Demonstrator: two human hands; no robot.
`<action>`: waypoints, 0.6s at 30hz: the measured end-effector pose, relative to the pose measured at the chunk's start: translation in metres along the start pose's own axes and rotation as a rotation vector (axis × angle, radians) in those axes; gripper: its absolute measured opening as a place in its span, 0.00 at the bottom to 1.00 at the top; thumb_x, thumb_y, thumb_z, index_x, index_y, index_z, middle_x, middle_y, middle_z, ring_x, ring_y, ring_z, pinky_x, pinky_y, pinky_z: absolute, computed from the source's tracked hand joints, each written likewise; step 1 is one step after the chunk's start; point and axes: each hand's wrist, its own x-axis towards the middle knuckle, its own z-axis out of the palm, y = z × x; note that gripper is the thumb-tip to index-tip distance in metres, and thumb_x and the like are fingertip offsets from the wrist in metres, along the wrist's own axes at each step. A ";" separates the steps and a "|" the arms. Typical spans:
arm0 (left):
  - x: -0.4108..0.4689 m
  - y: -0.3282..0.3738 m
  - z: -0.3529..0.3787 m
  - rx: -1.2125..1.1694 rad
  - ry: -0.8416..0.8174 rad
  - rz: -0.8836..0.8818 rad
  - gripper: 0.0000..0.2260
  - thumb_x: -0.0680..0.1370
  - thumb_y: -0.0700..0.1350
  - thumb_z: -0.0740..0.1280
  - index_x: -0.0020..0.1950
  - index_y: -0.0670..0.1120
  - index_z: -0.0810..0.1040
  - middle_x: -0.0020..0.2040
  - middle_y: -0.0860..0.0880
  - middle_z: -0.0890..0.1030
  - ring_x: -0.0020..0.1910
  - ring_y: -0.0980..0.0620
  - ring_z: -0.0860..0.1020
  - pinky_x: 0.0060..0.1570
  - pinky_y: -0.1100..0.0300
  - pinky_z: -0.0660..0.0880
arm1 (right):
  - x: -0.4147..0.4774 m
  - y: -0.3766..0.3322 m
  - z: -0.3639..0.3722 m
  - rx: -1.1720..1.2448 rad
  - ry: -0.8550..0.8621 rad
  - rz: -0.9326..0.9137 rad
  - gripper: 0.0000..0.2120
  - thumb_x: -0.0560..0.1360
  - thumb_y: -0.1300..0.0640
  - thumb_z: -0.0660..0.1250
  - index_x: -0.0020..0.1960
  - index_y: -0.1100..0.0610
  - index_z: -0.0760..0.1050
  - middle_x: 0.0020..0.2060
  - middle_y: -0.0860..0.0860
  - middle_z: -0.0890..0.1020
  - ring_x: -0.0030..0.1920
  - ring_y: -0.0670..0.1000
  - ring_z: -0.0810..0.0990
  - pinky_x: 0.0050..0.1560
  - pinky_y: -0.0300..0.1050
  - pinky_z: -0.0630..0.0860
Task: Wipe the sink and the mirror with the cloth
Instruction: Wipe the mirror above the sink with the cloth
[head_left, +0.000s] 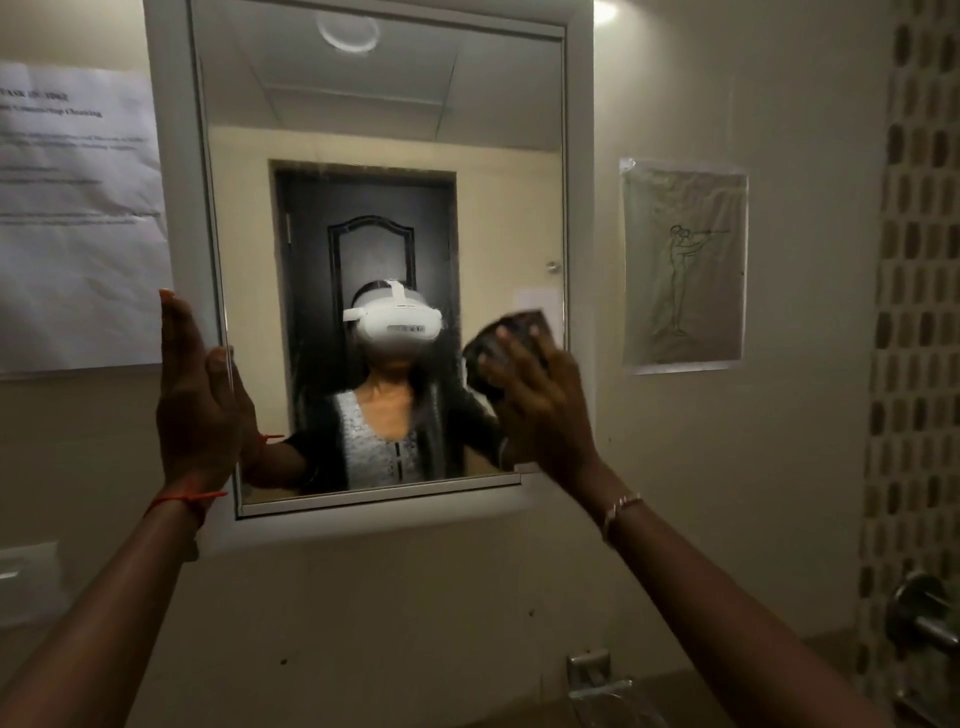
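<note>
Dim beige wall (675, 467) – a taped printed notice (78, 218) at 9 o'clock, a line-drawing sheet (683, 265) at 3. Mosaic tile strip (914, 312) runs down the far right; metal tap fittings (589, 670) at 5 – light glare (605, 10) at 1.

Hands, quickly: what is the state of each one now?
Left hand: open, flat at the edge of the mirror.
Right hand: open, pressing the cloth on the mirror.
</note>
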 end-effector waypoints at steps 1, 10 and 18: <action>-0.001 0.004 -0.004 0.005 -0.026 0.000 0.23 0.82 0.44 0.51 0.76 0.43 0.49 0.76 0.50 0.50 0.69 0.76 0.47 0.66 0.81 0.48 | 0.018 0.004 -0.003 0.018 0.015 0.066 0.25 0.72 0.58 0.67 0.68 0.52 0.65 0.69 0.55 0.67 0.71 0.62 0.60 0.65 0.63 0.66; 0.000 0.008 -0.008 0.010 -0.032 0.007 0.23 0.82 0.45 0.50 0.75 0.40 0.49 0.77 0.44 0.52 0.69 0.76 0.47 0.68 0.79 0.47 | 0.051 0.004 -0.026 0.091 0.021 0.315 0.23 0.72 0.53 0.56 0.66 0.55 0.71 0.68 0.56 0.71 0.69 0.60 0.64 0.64 0.54 0.64; 0.000 0.005 -0.005 0.007 -0.012 0.010 0.23 0.82 0.46 0.49 0.76 0.42 0.49 0.77 0.44 0.52 0.70 0.74 0.47 0.71 0.75 0.47 | -0.069 -0.014 -0.027 -0.026 -0.127 0.252 0.19 0.71 0.57 0.60 0.62 0.54 0.73 0.62 0.57 0.77 0.57 0.58 0.67 0.49 0.53 0.74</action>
